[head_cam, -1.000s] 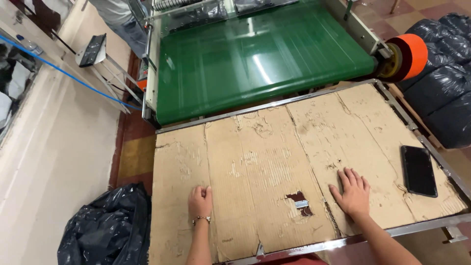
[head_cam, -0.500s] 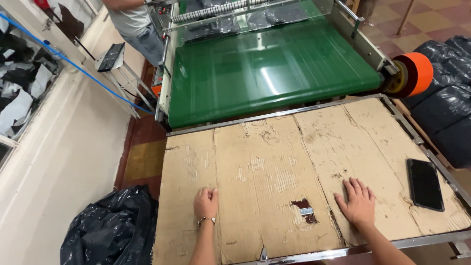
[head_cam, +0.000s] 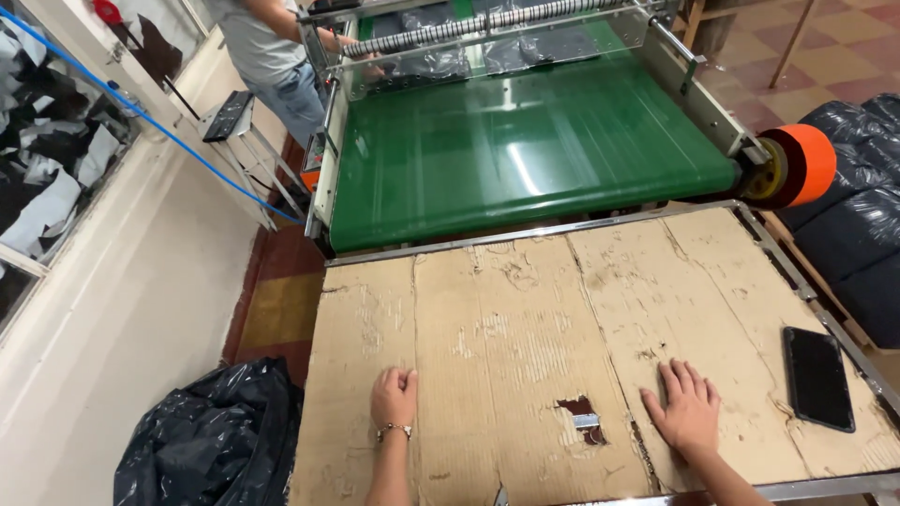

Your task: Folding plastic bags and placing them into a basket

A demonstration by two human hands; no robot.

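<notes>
My left hand (head_cam: 394, 397) rests on the worn cardboard sheet (head_cam: 525, 328) that covers the table, its fingers curled under, with a bracelet at the wrist. My right hand (head_cam: 685, 409) lies flat on the same cardboard, fingers spread, holding nothing. Between the two hands is a small torn hole (head_cam: 583, 418) in the cardboard. A black phone (head_cam: 818, 377) lies face up to the right of my right hand, apart from it.
Beyond the table runs a green conveyor belt (head_cam: 525, 150) with an orange roller end (head_cam: 806, 164). Another person (head_cam: 272, 56) stands at the machine's far left. Black plastic bags sit at lower left (head_cam: 211, 436) and at right (head_cam: 858, 234). A blue hose (head_cam: 169, 136) crosses the left wall.
The view has tilted up, showing more of the conveyor and the other person. Both hands stay on the cardboard in about the same places.
</notes>
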